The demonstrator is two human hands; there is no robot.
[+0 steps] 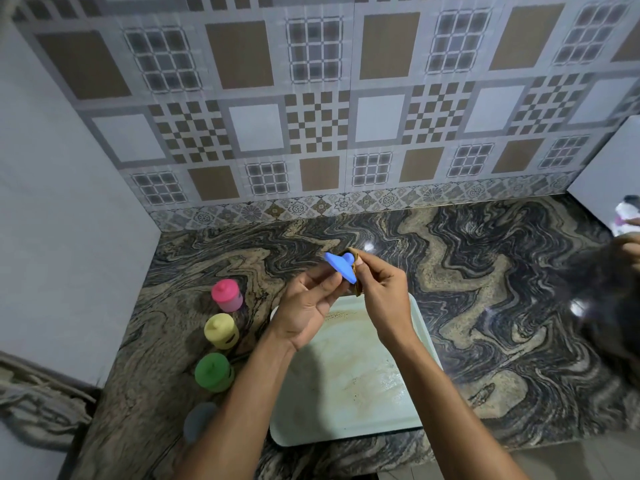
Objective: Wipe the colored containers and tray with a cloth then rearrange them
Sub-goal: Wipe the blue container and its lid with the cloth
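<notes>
My left hand (308,306) pinches the edge of a blue lid (341,266) held above the far end of the pale tray (346,393). My right hand (384,296) grips a small brown cloth (356,271) pressed against the lid's right side. The tray is stained brown inside. A pink container (228,295), a yellow container (221,330) and a green container (212,372) stand in a row left of the tray, each capped. A greyish open container (198,420) stands below them, partly hidden by my left forearm.
The marbled stone counter (485,289) runs to a patterned tile wall behind and a plain wall on the left. At the right edge another person's hand (628,251) and a white object show. The counter's front edge lies just below the tray.
</notes>
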